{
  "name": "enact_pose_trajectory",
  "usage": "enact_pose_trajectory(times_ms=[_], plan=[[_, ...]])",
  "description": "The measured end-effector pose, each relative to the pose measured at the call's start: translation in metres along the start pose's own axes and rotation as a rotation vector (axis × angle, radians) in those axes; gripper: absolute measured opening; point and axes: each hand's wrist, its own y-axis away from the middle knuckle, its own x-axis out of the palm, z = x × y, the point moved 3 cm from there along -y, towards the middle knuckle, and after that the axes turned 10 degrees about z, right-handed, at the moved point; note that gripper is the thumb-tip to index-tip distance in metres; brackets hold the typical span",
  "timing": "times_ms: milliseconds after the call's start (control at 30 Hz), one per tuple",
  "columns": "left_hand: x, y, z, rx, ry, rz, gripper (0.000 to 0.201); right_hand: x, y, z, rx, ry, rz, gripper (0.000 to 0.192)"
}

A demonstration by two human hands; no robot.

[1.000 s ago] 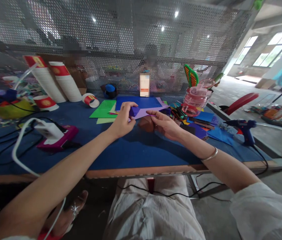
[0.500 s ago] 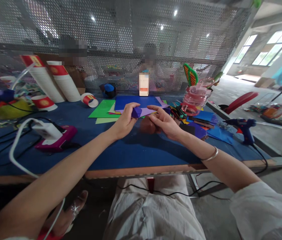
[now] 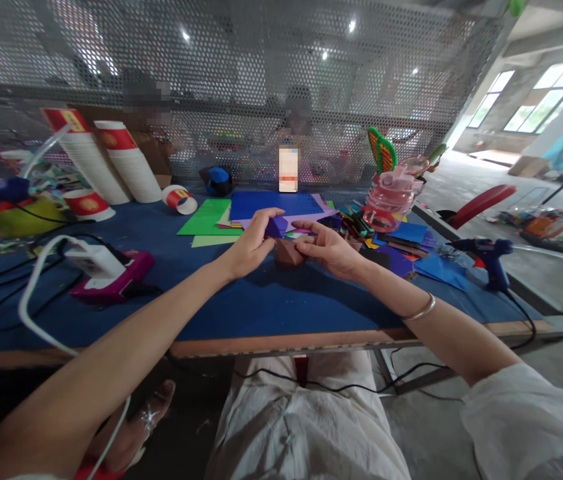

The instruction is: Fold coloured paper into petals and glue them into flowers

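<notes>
Between the thumb and fingers of my left hand is a small purple folded-paper piece with flat facets. My right hand pinches the right side of a brown faceted paper piece, just below and right of the purple one. The two pieces are close together; I cannot tell whether they touch. Behind them lies a stack of coloured sheets, with a blue sheet on top and a green sheet at its left.
A glue gun stands at the right edge, near blue paper pieces and a pink jug. Stacked paper cups and a magenta power strip with cables occupy the left. A phone stands upright at the back.
The brown piece has moved slightly left and up toward the purple piece, and my right hand has shifted left with it. My left hand has lowered slightly.
</notes>
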Motion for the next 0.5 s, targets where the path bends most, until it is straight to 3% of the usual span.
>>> enact_pose_trajectory(times_ms=[500], plan=[[0.0007, 0.0009, -0.0063, 0.114, -0.121, -0.011, 0.053, -0.0036, -0.0014, -0.0002, -0.002, -0.01, -0.097, 0.068]])
